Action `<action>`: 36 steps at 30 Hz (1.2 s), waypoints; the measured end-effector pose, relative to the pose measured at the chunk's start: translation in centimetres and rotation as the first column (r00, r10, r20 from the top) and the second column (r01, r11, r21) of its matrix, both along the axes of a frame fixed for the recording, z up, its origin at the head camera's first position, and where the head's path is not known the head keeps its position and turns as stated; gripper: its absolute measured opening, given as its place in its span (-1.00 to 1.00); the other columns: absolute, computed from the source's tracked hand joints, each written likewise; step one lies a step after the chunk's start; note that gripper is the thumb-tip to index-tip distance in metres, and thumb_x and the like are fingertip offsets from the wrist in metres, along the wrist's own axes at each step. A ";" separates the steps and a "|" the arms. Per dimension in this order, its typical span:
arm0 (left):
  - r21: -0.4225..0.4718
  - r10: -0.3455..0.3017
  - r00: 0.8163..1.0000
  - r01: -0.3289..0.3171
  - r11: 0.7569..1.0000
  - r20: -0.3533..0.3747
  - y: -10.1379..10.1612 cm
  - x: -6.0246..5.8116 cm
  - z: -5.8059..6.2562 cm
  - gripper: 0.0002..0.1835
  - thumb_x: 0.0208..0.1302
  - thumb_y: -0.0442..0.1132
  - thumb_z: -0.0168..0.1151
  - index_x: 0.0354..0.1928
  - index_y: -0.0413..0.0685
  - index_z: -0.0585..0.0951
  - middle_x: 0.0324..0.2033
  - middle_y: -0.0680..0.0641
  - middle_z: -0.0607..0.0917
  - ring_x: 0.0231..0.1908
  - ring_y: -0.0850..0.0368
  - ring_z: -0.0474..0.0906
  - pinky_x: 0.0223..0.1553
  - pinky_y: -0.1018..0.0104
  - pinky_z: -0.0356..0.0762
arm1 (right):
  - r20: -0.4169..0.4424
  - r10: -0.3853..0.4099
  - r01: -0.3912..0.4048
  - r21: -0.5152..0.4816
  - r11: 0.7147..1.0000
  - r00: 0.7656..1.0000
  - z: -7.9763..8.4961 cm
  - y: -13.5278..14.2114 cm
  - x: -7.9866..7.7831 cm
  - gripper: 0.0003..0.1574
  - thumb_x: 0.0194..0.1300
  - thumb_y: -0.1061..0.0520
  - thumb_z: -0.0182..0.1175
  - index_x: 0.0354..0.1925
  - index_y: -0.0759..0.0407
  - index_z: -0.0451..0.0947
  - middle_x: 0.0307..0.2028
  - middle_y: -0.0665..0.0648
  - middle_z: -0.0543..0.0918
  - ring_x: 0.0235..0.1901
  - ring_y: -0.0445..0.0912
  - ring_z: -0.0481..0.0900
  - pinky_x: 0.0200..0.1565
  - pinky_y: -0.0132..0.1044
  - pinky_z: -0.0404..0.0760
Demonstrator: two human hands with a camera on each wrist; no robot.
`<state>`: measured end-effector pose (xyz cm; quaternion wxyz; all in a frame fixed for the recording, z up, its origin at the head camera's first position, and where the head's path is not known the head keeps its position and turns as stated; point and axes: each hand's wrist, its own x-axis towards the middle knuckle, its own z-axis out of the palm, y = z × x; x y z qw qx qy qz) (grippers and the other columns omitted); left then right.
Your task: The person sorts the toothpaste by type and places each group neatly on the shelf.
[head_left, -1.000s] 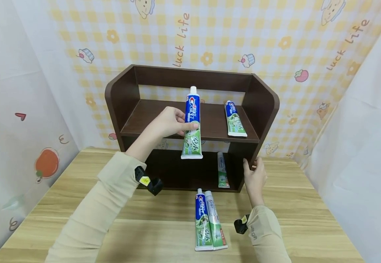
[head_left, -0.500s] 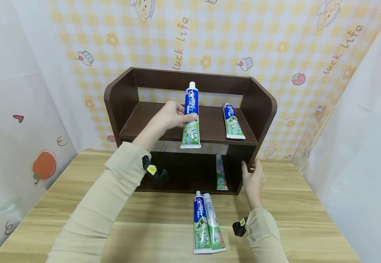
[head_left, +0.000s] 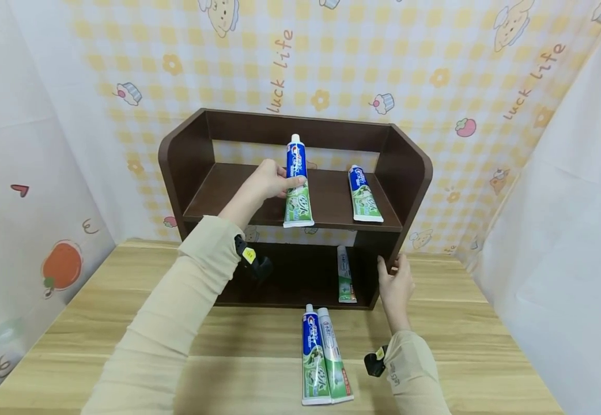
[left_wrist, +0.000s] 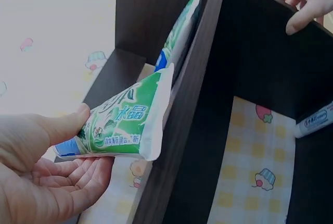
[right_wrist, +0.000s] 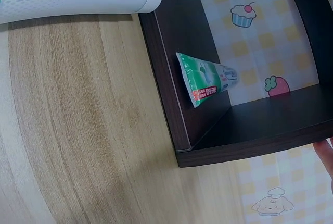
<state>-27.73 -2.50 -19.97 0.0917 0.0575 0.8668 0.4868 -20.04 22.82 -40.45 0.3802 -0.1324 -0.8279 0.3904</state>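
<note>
The left hand (head_left: 271,180) pinches a Crest toothpaste tube (head_left: 297,199), its grip only as wide as the tube, at the upper level of the brown shelf unit (head_left: 216,184). The right hand (head_left: 396,285) clasps the front edge of the right side panel (head_left: 408,178).

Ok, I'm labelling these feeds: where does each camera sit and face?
Head: worn there, facing forward and down at the shelf; left grip, right grip, sleeves show.
Left wrist: worn there, faces held tube, shelf; both grips show.
Right wrist: worn there, faces shelf, tabletop; right fingers show.
Head and right wrist share the lower-shelf tube.
</note>
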 end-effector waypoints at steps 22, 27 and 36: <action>-0.158 0.126 0.989 -0.113 0.981 0.075 1.8 -2.4 -1.1 -0.38 0.16 -0.06 0.23 0.13 -0.29 0.29 -0.09 -0.19 0.57 -0.23 0.05 0.62 -0.25 0.40 0.61 | 0.023 0.012 -0.012 0.002 1.000 1.000 -0.3 0.1 0.1 -0.72 0.20 0.07 0.17 -0.32 0.26 0.37 -0.28 0.32 0.57 -0.33 0.20 0.62 -0.15 0.09 0.43; -0.240 0.110 0.991 -0.089 0.967 0.074 1.8 -2.3 -1.2 -0.26 0.19 0.02 0.18 0.26 -0.24 0.16 -0.03 -0.16 0.51 -0.18 0.07 0.62 -0.22 0.40 0.58 | 0.034 0.013 -0.013 -0.010 1.000 0.999 -0.4 0.0 0.1 -0.72 0.20 0.06 0.17 -0.33 0.25 0.37 -0.28 0.32 0.57 -0.32 0.20 0.61 -0.15 0.09 0.43; -0.301 0.106 0.994 -0.093 0.949 0.029 1.6 -2.1 -1.0 -0.26 0.13 0.11 0.21 0.19 -0.23 0.26 -0.06 -0.14 0.49 -0.28 0.13 0.52 -0.28 0.37 0.46 | 0.018 0.001 -0.001 0.000 1.000 1.000 -0.2 0.1 0.0 -0.72 0.20 0.07 0.17 -0.31 0.27 0.38 -0.29 0.32 0.58 -0.34 0.20 0.62 -0.18 0.08 0.44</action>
